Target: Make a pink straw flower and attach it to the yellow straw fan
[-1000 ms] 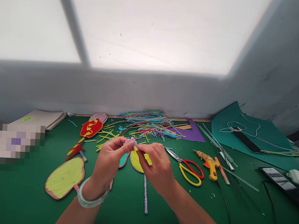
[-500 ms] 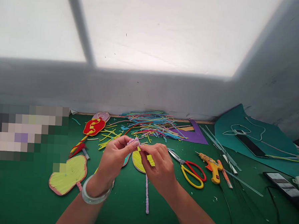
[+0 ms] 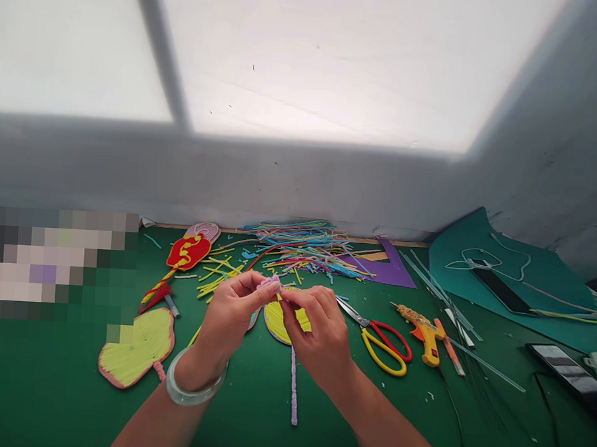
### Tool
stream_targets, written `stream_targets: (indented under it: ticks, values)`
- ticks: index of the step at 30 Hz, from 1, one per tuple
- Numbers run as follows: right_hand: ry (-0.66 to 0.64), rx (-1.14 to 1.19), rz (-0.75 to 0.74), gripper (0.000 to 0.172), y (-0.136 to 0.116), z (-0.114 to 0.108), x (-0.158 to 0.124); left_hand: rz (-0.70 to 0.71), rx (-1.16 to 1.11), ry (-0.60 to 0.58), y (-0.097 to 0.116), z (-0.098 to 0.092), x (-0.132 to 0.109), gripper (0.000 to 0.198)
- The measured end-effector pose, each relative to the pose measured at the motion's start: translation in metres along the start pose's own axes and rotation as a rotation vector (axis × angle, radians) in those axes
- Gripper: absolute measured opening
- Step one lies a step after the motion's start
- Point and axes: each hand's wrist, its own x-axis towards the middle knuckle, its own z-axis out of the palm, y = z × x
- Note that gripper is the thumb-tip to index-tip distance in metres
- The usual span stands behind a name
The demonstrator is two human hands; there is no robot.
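Between thumb and fingers, my left hand is closed on a small, curled lilac pipe cleaner piece. My right hand pinches at the same piece from the right, and a sliver of yellow shows at its fingertips. Both hands are raised over the table, fingertips nearly meeting. Below them lies a yellow fan shape with a lilac wrapped handle. My right hand covers part of that fan. A teal shape with a pink edge shows only partly behind my left hand.
Pipe cleaners lie heaped at the back. Scissors and a yellow glue gun are on the right, near clear glue sticks and phones. Left are a red fan and a yellow fan with pink edging.
Both hands stay in nearly the same place. The lilac piece has turned slightly in the fingers, and less of the yellow bit at the fingertips shows now.
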Motion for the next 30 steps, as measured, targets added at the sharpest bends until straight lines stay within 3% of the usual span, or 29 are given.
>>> stream_targets:
  ticks: [14, 23, 30]
  values:
    - [-0.042, -0.023, -0.029, 0.016, 0.005, -0.002, 0.002, 0.010, 0.081, -0.016, -0.002, -0.001, 0.002, 0.028]
    - [-0.200, -0.077, -0.099, 0.010, 0.012, -0.016, 0.009, -0.029, 0.317, -0.114, 0.004, -0.006, 0.005, 0.039]
    - [-0.204, -0.018, -0.085, 0.004, 0.018, -0.019, 0.010, -0.044, 0.515, -0.198, 0.005, -0.012, 0.003, 0.043]
